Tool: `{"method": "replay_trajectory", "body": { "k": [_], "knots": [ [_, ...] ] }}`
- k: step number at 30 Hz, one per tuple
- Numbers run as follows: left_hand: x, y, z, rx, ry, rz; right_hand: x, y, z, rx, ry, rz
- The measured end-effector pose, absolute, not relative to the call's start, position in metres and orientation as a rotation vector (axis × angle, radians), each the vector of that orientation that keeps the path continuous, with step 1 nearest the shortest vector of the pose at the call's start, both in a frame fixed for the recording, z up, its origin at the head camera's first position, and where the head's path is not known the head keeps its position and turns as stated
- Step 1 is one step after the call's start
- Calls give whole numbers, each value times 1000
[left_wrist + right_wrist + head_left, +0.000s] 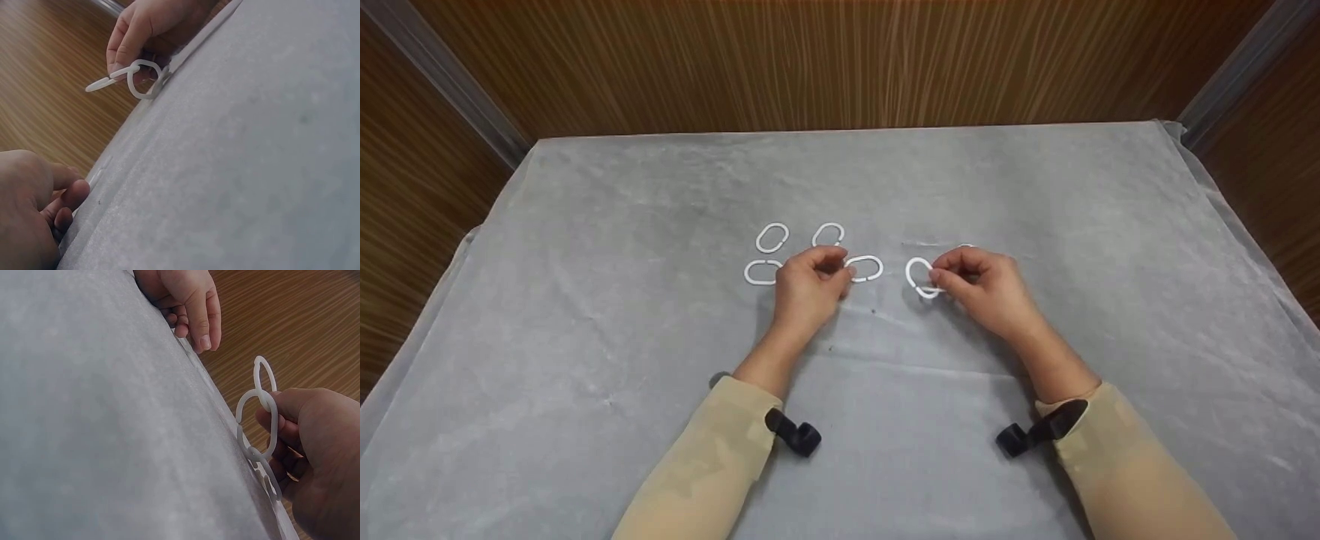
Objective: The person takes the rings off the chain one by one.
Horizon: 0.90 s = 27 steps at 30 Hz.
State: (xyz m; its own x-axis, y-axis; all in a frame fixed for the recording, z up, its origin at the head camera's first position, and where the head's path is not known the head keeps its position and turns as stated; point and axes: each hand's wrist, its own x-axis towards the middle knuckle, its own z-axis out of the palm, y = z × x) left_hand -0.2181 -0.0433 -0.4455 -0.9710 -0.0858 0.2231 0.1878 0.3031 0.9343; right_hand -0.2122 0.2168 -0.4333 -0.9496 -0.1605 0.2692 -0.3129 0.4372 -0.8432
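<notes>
The right hand point(982, 289) pinches a short chain of linked white rings point(922, 279), raised just off the grey-covered desk point(585, 337). The left hand point(808, 289), fingers curled, rests beside a loose ring point(865, 268) lying flat, long axis running left to right; I cannot tell whether its grip touches it. That ring lies between the hands, nearer the left.

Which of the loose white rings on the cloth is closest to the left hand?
The ring just right of the left hand, by its fingertips. The other three loose rings lie further left or beyond the hand.
</notes>
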Motion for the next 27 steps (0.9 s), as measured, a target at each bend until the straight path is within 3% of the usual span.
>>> {"method": "replay_trajectory", "body": {
  "k": [11,27],
  "knots": [
    [-217,-43,-445,-164,-2230,-1848,-212,217,-432,430,-2523,1598],
    [-211,-39,-443,-560,-2239,-2119,-208,212,-427,562,-2541,1591]
  ]
}}
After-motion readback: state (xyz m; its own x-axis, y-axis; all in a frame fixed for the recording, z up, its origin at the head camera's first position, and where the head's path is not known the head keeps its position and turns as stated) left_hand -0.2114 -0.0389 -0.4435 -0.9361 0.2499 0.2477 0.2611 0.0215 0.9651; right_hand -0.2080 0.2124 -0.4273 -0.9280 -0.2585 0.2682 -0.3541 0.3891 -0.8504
